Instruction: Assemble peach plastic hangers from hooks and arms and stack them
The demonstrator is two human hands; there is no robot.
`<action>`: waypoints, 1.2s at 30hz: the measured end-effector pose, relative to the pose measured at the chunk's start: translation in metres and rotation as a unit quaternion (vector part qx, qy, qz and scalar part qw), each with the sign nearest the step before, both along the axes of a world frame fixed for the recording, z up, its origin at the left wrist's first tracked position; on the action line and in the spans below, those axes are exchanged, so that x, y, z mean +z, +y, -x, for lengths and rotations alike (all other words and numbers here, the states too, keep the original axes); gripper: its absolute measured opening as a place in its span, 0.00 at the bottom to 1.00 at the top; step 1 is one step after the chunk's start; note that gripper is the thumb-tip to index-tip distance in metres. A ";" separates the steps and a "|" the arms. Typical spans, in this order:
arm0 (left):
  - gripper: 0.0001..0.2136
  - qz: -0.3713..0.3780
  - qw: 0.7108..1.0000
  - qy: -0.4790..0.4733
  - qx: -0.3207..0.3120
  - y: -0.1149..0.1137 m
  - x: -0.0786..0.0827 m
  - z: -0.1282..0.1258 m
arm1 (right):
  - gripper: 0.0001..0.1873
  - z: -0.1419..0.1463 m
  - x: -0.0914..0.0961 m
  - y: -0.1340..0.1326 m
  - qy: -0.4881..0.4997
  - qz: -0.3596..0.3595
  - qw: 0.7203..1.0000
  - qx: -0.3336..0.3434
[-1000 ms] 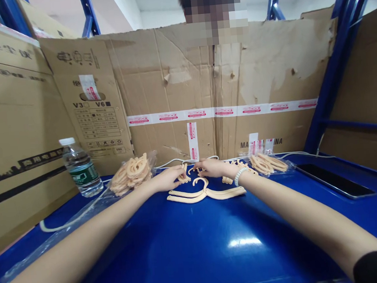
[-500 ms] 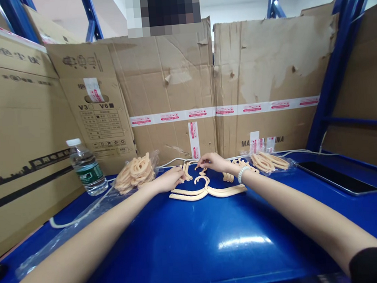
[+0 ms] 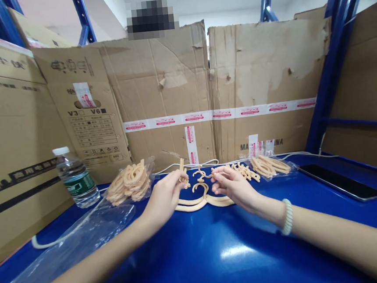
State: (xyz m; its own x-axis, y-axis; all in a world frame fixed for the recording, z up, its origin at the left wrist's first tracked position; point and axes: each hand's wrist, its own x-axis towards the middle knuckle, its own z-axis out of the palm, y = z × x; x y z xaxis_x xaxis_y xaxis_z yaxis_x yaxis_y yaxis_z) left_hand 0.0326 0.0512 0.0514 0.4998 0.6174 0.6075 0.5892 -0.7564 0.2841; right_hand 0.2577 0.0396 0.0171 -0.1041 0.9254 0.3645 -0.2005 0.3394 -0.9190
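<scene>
Hook (image 3: 182, 168) in left hand (image 3: 162, 199) above table (image 3: 215, 258)

Tabletop (image 3: 218, 253) open up front; hanger pieces (image 3: 194, 205), cardboard boxes (image 3: 251, 74) crowd the back.

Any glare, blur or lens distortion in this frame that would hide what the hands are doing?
Head view: even light, one glare patch on the blue table nearer the camera than the hands; wide-angle bending bows the shelf post at the edge; the left hand and its beige piece look sharp, the right hand slightly smeared.
</scene>
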 end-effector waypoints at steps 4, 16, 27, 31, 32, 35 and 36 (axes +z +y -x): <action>0.06 0.153 0.971 -0.162 -0.092 -0.052 -0.010 -0.017 | 0.18 0.009 0.004 -0.023 0.109 0.037 0.992 -0.048; 0.06 0.412 0.854 -0.313 -0.059 -0.042 -0.048 -0.019 | 0.17 0.012 -0.004 -0.029 0.124 0.134 0.982 -0.042; 0.30 0.561 0.706 -0.410 -0.139 -0.044 -0.046 -0.018 | 0.16 0.009 0.007 -0.035 0.123 0.115 0.983 -0.066; 0.16 0.568 0.702 -0.403 -0.150 -0.047 -0.048 -0.018 | 0.23 0.013 0.004 -0.038 0.098 0.121 0.988 -0.017; 0.15 0.562 0.708 -0.403 -0.147 -0.047 -0.048 -0.018 | 0.24 0.014 0.002 -0.038 0.089 0.127 0.988 -0.004; 0.13 0.537 0.733 -0.397 -0.131 -0.046 -0.051 -0.016 | 0.26 0.016 -0.004 -0.039 0.074 0.139 0.987 0.029; 0.12 0.530 0.741 -0.391 -0.127 -0.045 -0.052 -0.016 | 0.28 0.016 -0.006 -0.039 0.070 0.140 0.987 0.039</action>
